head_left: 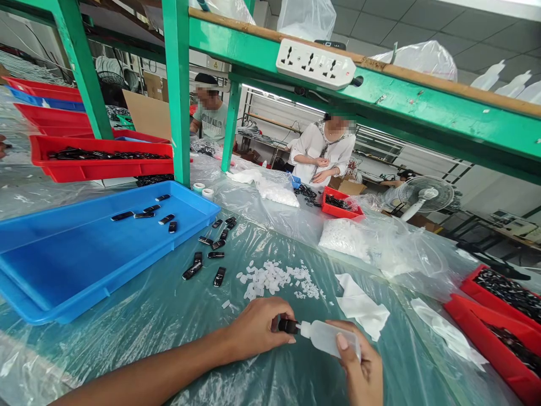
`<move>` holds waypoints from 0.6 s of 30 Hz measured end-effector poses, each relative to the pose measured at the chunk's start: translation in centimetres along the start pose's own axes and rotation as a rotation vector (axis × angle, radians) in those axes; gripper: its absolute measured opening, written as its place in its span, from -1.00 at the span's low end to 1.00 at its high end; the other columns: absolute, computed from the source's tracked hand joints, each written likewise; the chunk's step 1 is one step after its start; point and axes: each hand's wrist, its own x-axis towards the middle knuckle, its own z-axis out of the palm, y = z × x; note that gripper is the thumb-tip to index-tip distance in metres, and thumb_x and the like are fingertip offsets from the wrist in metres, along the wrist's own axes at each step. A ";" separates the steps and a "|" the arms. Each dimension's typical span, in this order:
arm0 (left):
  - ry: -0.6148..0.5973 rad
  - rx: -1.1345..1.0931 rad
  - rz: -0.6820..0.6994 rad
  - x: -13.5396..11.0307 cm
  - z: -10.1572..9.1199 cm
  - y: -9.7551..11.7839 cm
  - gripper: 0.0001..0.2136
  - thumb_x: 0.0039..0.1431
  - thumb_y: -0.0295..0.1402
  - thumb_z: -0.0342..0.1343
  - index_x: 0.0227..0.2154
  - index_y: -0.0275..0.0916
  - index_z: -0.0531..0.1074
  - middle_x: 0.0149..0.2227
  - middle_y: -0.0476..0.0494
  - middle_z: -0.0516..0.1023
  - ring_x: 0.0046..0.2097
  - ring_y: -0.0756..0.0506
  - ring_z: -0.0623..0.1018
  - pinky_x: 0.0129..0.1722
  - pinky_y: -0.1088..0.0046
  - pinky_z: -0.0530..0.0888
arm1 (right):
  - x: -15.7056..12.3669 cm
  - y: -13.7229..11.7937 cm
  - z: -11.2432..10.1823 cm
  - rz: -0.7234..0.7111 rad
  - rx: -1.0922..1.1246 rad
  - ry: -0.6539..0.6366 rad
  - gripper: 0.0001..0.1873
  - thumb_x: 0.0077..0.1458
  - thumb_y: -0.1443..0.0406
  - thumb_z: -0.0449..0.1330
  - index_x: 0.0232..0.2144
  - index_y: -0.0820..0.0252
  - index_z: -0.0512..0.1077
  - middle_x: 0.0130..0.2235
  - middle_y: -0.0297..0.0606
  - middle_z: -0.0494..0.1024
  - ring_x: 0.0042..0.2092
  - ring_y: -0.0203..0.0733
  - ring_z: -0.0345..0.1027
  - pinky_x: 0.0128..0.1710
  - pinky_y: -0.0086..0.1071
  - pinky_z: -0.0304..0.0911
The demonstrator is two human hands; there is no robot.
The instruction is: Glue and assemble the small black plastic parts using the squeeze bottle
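My left hand [257,328] is closed around a small black part [288,326] near the table's front edge. My right hand [361,366] grips a small translucent squeeze bottle [327,337], laid sideways with its white nozzle touching the black part. Just beyond my hands lies a pile of small white plastic pieces [274,279]. Several loose black parts [213,251] are scattered on the plastic sheet left of the pile. A big blue tray [76,254] at the left holds a few more black parts.
A white cloth [361,307] lies right of my hands. Red bins [502,338] of black parts sit at the right, more red bins [105,160] at the back left. Bags of white pieces [350,237], a fan [425,194], green shelf posts [177,90] and two seated people stand beyond.
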 end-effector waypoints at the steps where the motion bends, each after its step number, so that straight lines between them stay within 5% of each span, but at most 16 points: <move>1: 0.006 0.017 -0.001 0.0 0.0 -0.1 -0.70 0.00 -0.11 0.14 -0.24 -0.15 0.41 -0.27 0.00 0.40 -0.36 0.06 0.33 -0.45 0.57 0.24 | -0.1 0.1 0.1 -0.063 -0.047 -0.017 -0.56 -0.06 0.01 0.17 -0.35 0.32 0.39 -0.33 -0.17 0.38 -0.31 -0.24 0.28 -0.40 -0.50 0.17; 10: 0.032 0.102 0.013 0.1 0.2 -0.2 -0.73 0.00 -0.13 0.15 -0.27 -0.15 0.41 -0.30 0.04 0.39 -0.39 0.07 0.31 -0.45 0.56 0.18 | -1.3 -0.2 0.8 -0.342 -0.268 0.091 -0.65 0.00 0.07 0.14 -0.33 0.27 0.40 -0.34 -0.28 0.40 -0.39 -0.37 0.25 -0.41 -0.48 0.09; 18: 0.025 0.124 0.010 0.0 0.2 -0.2 -0.73 -0.01 -0.13 0.15 -0.27 -0.14 0.42 -0.32 0.05 0.39 -0.37 0.07 0.33 -0.46 0.56 0.17 | -1.1 0.4 0.6 -0.321 -0.250 0.080 -0.65 0.01 0.08 0.14 -0.32 0.27 0.40 -0.32 -0.26 0.40 -0.36 -0.36 0.26 -0.38 -0.49 0.11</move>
